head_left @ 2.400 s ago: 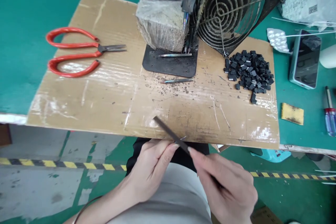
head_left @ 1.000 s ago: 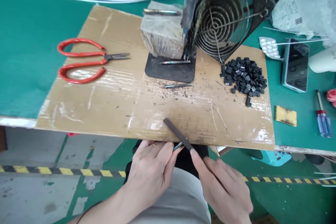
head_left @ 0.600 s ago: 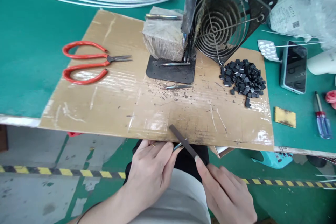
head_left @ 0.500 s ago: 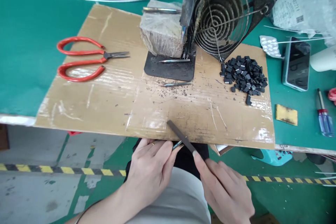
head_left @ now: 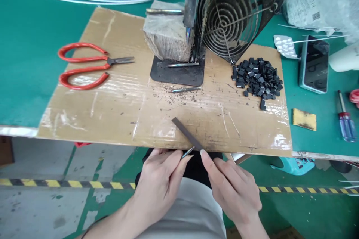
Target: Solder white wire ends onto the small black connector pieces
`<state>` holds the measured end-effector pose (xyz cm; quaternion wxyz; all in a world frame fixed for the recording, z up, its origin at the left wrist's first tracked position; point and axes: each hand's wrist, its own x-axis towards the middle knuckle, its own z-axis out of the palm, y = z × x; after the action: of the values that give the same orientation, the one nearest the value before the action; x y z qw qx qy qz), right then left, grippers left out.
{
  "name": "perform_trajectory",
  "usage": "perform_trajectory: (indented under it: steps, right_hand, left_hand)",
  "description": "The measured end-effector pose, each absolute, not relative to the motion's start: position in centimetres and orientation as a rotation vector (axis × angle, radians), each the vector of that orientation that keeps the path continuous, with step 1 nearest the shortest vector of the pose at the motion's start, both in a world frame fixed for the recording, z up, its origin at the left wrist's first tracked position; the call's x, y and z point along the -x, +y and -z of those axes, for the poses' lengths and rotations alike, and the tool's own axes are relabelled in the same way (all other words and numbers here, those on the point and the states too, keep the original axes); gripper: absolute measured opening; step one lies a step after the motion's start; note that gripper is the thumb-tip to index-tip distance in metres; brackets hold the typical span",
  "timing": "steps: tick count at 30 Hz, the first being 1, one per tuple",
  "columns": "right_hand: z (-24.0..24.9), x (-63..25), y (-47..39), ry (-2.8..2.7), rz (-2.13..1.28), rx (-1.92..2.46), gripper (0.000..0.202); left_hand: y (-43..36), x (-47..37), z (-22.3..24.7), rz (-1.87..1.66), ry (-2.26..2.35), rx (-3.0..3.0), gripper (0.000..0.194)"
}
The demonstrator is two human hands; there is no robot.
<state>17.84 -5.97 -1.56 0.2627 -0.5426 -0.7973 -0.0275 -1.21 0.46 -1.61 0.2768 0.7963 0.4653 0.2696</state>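
Note:
My left hand [head_left: 159, 179] is closed on a slim pointed metal tip [head_left: 187, 152] at the front edge of the cardboard sheet [head_left: 112, 115]. My right hand [head_left: 234, 185] grips a flat dark file [head_left: 186, 133], index finger stretched along it. The file slants up and left over the cardboard edge, its lower part against or very near the point of the tip. Two similar metal tips lie behind, one [head_left: 183, 65] on a black base plate [head_left: 176, 76], the other [head_left: 184, 90] on the cardboard among dark crumbs.
Red-handled scissors-like cutters [head_left: 84, 65] lie at left. A wrapped block [head_left: 168, 33], an upright iron [head_left: 191, 3] and a fan guard [head_left: 227, 22] stand behind. Black small parts [head_left: 258, 78], a phone [head_left: 314, 63], a yellow sponge [head_left: 304, 119] and a screwdriver [head_left: 347, 123] are at right.
The file and my right hand have shifted up and left across the metal tip. My left hand stays nearly in place, and the whole view has moved slightly.

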Motion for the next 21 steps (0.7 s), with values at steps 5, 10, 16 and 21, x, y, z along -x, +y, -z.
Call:
perform_trajectory:
  steps: [5,10,16,21]
  right_hand:
    - [1.5,-18.0,-6.8,-2.101,0.096,1.562,0.029]
    - [2.0,-17.9,-6.0,-2.153,0.043,1.445,0.037]
    - [1.9,-18.4,-6.9,-2.141,0.095,1.531,0.038]
    - [2.4,-18.4,-6.3,-2.153,0.043,1.434,0.039]
  left_hand:
    - [0.0,1.4,1.8,-0.681,1.265,-2.009,0.036]
    - [-0.1,1.4,1.8,-0.722,1.270,-2.002,0.036]
    - [0.4,1.3,1.3,-0.726,1.254,-1.977,0.036]
    - [0.7,1.2,1.1,-0.710,1.223,-1.857,0.035]
